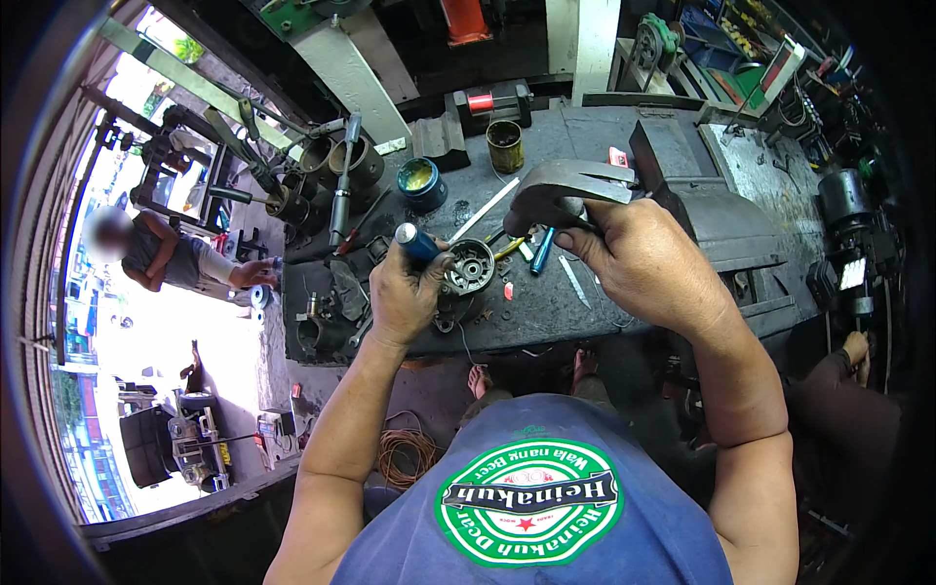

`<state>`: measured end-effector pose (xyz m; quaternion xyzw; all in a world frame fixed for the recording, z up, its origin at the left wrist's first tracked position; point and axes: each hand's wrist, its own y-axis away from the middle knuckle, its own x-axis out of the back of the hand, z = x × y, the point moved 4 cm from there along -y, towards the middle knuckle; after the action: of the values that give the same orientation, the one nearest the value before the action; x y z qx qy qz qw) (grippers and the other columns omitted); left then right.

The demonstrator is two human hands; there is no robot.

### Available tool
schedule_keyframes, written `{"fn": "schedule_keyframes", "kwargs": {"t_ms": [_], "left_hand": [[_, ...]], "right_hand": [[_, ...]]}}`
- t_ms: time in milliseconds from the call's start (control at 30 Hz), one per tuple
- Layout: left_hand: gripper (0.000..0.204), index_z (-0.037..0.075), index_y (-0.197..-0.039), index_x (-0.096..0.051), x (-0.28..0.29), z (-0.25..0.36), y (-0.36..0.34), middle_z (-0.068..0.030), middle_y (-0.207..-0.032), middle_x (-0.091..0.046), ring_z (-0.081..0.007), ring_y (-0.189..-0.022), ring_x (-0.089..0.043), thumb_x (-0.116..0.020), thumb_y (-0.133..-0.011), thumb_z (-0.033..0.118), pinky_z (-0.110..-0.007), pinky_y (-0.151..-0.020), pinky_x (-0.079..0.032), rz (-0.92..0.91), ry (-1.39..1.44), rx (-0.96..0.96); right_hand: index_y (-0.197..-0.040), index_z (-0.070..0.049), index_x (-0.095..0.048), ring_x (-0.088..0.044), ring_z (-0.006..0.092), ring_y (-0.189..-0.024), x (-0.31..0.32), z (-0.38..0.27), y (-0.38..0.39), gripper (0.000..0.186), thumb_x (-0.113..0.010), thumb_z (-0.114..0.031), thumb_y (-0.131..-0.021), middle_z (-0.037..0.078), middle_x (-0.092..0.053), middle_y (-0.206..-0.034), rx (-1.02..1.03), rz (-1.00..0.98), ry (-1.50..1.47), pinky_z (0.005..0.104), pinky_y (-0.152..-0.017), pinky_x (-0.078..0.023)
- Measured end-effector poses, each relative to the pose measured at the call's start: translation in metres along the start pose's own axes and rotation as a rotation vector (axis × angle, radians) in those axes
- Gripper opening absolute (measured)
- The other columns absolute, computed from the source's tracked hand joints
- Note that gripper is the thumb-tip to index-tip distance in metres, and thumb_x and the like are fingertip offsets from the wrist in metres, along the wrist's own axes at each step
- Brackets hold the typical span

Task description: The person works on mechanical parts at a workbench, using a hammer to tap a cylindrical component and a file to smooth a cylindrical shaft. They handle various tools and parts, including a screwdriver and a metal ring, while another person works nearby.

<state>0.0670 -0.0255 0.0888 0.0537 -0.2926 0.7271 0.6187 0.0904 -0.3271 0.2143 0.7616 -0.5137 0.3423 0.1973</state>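
Dark grey metal-topped table (pixel 531 327) spans the scene, w/ tools & parts all over. Right hand (pixel 668 258) is above it, right of middle; left hand (pixel 400 297) is over the near-left part. Claw hammer w/ dark steel head (pixel 564 193): right fingers clenched on it, handle mostly lost in the fist, claws pointing right, striking face left. Round grey metal housing w/ spoked hub (pixel 471 266) sits ribbed face up on the table, just right of the left fingers (thumb's so close I can't tell if it touches the rim). Farther off: round blue tub w/ yellowish contents (pixel 422 187), then yellow-stained metal can (pixel 505 148) to its right.

Stubby blue cylindrical handle w/ pale round end (pixel 419 245): grasped in left fingers, pale end up, lower end hidden, so can't ID the tool. Key relation, I'd judge: handle's long axis is approx. upright right beside the housing, & hammer head is well apart, to its right and a bit far. Left hand is clearly the nearer to the housing.

Smallest: slim bright-blue tool (pixel 543 252) btwn housing & right hand; tiny red piece (pixel 508 291) near-right of housing.
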Motion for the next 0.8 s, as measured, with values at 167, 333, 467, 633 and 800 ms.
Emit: {"fn": "schedule_keyframes", "kwargs": {"t_ms": [167, 333, 467, 633, 800], "left_hand": [[0.034, 0.002, -0.117, -0.073, 0.000, 0.004, -0.001, -0.0135, -0.096, -0.083, -0.0283, -0.087, -0.083, -0.088, -0.101, 0.028, -0.039, -0.078, -0.063, 0.008, -0.076, -0.020], [0.039, 0.004, -0.116, -0.072, -0.004, 0.007, -0.011, -0.0167, -0.093, -0.080, -0.0386, -0.083, -0.080, -0.089, -0.099, 0.035, -0.044, -0.074, -0.059, -0.043, -0.281, -0.018], [0.040, 0.006, -0.116, -0.070, -0.007, 0.010, -0.013, -0.0174, -0.091, -0.079, -0.0424, -0.083, -0.078, -0.089, -0.099, 0.037, -0.047, -0.072, -0.058, -0.025, -0.286, -0.030], [0.040, 0.007, -0.116, -0.070, -0.005, 0.014, -0.009, -0.0182, -0.092, -0.079, -0.0441, -0.085, -0.078, -0.089, -0.099, 0.038, -0.049, -0.073, -0.058, -0.019, -0.244, -0.066], [0.042, 0.008, -0.120, -0.072, -0.004, 0.011, -0.008, -0.0185, -0.093, -0.080, -0.0456, -0.088, -0.078, -0.087, -0.099, 0.040, -0.050, -0.074, -0.059, -0.030, -0.220, -0.033]], "right_hand": [[-0.111, 0.004, -0.080, -0.073, 0.0520, -0.083, 0.002, -0.011, -0.002, 0.032, -0.071, -0.026, -0.109, 0.029, -0.074, -0.084, 0.030, -0.005, 0.012, 0.0573, -0.077, -0.058], [-0.107, 0.003, -0.078, -0.071, 0.0510, -0.080, 0.005, -0.036, -0.015, 0.029, -0.073, -0.025, -0.107, 0.028, -0.072, -0.082, 0.163, -0.030, 0.111, 0.0559, -0.073, -0.055], [-0.104, 0.003, -0.077, -0.073, 0.0501, -0.085, 0.006, -0.065, -0.038, 0.033, -0.071, -0.029, -0.109, 0.028, -0.074, -0.084, 0.273, 0.007, 0.210, 0.0568, -0.075, -0.057], [-0.112, 0.000, -0.078, -0.076, 0.0500, -0.090, 0.002, -0.090, -0.054, 0.033, -0.070, -0.032, -0.110, 0.027, -0.077, -0.088, 0.220, -0.243, 0.372, 0.0608, -0.079, -0.057], [-0.104, 0.001, -0.077, -0.077, 0.0502, -0.086, 0.024, -0.112, -0.051, 0.032, -0.073, -0.031, -0.108, 0.025, -0.077, -0.085, 0.427, 0.167, 0.046, 0.0572, -0.076, -0.061]]}}
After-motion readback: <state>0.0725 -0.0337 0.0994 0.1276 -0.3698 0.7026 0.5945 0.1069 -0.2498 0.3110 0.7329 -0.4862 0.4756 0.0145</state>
